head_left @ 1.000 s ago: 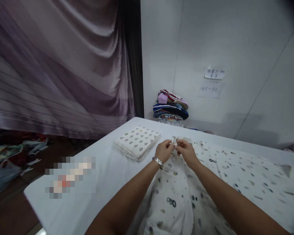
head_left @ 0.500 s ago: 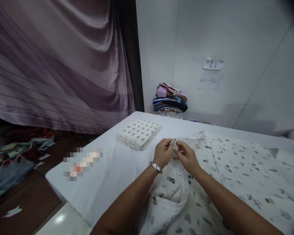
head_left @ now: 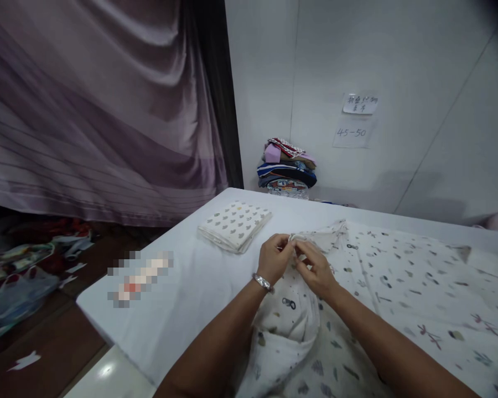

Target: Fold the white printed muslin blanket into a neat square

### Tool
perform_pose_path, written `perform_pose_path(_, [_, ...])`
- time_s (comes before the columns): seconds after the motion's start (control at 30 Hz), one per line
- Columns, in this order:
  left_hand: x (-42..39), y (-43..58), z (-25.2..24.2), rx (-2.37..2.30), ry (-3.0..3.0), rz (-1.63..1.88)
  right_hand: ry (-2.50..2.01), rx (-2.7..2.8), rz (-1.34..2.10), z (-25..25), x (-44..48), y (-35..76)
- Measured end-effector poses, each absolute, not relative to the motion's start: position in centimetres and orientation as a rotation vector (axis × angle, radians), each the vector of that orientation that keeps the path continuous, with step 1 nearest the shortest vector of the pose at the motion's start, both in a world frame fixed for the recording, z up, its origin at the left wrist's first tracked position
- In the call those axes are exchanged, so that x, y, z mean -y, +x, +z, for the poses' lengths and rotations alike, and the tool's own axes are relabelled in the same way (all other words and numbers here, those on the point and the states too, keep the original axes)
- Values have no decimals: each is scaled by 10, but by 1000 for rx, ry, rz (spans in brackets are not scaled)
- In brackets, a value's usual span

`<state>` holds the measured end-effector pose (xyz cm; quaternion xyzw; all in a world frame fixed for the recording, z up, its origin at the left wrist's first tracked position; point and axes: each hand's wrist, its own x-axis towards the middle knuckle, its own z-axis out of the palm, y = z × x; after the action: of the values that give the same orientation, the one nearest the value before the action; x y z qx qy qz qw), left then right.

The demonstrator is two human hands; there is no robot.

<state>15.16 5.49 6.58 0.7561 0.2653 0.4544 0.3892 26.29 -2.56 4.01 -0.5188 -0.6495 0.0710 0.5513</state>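
A large white cloth [head_left: 402, 276] printed with small plant-like and other motifs spreads over the right side of the table, its near part bunched toward me. My left hand [head_left: 274, 257], with a silver bracelet at the wrist, pinches the cloth's edge. Right beside it, my right hand [head_left: 315, 269] has its thumb and fingers closed on the same edge, the fingertips of both hands almost meeting. Just beyond my left hand lies a folded white cloth [head_left: 235, 225] with grey motifs. The exact edge between my fingers is mostly hidden.
The white table [head_left: 191, 293] carries a blurred-out item [head_left: 143, 279] at its left. Behind it rises a stack of folded fabrics [head_left: 287, 168] against the wall. A purple curtain [head_left: 108, 110] hangs at left, above a plastic bag [head_left: 22, 293] on the floor.
My right hand's fingers have shifted slightly left, closer to my left fingertips, along the cloth's edge. My left hand keeps its pinch. The camera view has moved a little.
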Motion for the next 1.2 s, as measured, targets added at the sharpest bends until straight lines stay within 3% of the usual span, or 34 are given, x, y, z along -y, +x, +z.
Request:
perform_pose_path(0.3, [-65,138,70,-691,1856,1254,-1583,1202,183,10,21,295])
perform_pose_path(0.47, [-63,131,72,-693,1873,1333,-1827,1142,358,-10,19,319])
perform_pose_path(0.6, [-66,123,74,-690,1913,1393,-1769,883,514,-14,31,336])
perform_pose_path(0.8, [-67,111,75,-708,1939,1429,-1609,852,312,13,49,353])
perform_pose_path(1.2, [-50,94,76,-631,2003,1463,-1764,1146,144,30,23,370])
